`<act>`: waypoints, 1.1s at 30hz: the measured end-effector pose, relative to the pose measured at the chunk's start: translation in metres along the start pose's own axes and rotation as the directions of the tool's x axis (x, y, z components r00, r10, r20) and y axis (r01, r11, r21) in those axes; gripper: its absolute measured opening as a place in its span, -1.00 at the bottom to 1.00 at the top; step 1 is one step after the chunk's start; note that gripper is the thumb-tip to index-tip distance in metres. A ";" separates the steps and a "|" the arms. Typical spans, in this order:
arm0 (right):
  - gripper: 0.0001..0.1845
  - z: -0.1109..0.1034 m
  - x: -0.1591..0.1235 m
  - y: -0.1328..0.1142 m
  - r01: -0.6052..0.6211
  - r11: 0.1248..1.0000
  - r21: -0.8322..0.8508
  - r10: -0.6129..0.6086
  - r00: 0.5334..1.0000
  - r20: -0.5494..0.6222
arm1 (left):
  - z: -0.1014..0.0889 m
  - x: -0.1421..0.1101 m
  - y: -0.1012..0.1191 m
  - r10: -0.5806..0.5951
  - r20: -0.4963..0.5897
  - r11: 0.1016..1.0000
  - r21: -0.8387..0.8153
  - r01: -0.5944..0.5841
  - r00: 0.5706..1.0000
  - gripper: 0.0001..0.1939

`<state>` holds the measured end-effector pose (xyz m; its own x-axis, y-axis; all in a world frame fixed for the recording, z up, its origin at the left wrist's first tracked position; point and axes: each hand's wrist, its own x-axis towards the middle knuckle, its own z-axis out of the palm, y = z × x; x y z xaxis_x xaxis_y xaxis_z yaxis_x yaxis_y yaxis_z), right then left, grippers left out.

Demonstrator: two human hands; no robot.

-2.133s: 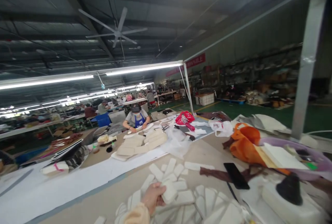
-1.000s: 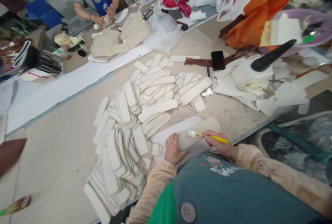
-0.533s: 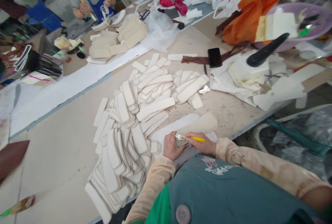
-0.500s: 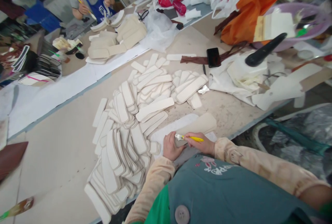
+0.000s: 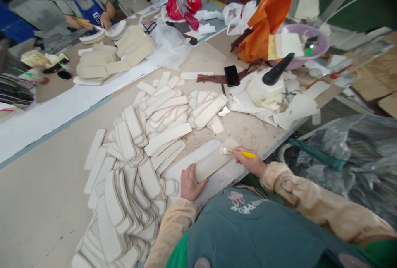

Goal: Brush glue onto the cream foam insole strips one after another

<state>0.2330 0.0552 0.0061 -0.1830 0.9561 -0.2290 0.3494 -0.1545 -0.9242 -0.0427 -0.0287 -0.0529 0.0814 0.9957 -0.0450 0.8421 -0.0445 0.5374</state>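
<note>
A beige oblong piece [image 5: 214, 161] lies on a white sheet [image 5: 189, 164] at the near table edge. My left hand [image 5: 190, 184] presses its near end, fingers curled on it. My right hand [image 5: 249, 161] grips a yellow-handled brush [image 5: 238, 152], whose white bristles touch the piece's far end. A big heap of pale oblong pieces [image 5: 139, 152] spreads left of my hands.
A black phone [image 5: 231, 75], an orange bag [image 5: 263, 24], a purple basin [image 5: 302, 44] and a black handled tool [image 5: 277, 69] sit at the right. Across the table [image 5: 46, 177] another person [image 5: 83, 11] brushes similar pieces. The table edge runs just right of my right hand.
The view swung down from the hall to the table, then shifted left. My right hand moved the brush from the piece's near end toward its far end; my left hand stays on it.
</note>
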 end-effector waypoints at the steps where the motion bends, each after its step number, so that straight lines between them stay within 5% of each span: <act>1: -0.70 -0.008 0.001 0.003 -0.003 1.000 -0.013 0.003 0.999 -0.042 | 0.000 0.000 0.000 0.006 -0.001 1.000 0.002 -0.006 1.000 -0.23; 7: -0.71 -0.023 -0.003 0.000 0.010 0.998 -0.065 -0.020 0.989 -0.148 | 0.000 0.000 0.001 0.000 0.005 1.000 0.019 0.000 1.000 -0.22; 11: -0.71 0.009 -0.017 -0.021 -0.010 0.998 0.055 0.005 0.997 0.080 | -0.004 -0.002 0.004 -0.013 0.034 1.000 -0.012 0.013 0.999 -0.12; 15: -0.70 0.054 -0.024 -0.033 -0.093 0.984 0.151 0.039 0.945 0.326 | -0.004 -0.006 0.004 -0.015 0.040 0.999 -0.038 0.017 0.999 -0.11; 20: -0.71 0.081 -0.019 -0.027 -0.144 0.978 0.149 0.066 0.898 0.435 | 0.000 -0.010 0.001 -0.024 0.012 1.000 -0.013 0.024 1.000 -0.17; 25: -0.70 0.063 -0.016 -0.018 -0.142 0.984 0.104 0.100 0.935 0.339 | -0.003 -0.009 0.002 -0.014 0.007 1.000 -0.006 0.014 1.000 -0.22; 33: -0.71 -0.007 -0.002 -0.006 -0.161 0.987 -0.004 0.161 0.985 0.070 | 0.000 -0.009 -0.001 0.018 -0.026 1.000 0.004 -0.018 1.000 -0.27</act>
<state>0.2376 0.0557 0.0142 -0.1879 0.8991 -0.3954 0.3777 -0.3055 -0.8741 -0.0442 -0.0371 -0.0527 0.0826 0.9965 -0.0137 0.8426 -0.0625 0.5349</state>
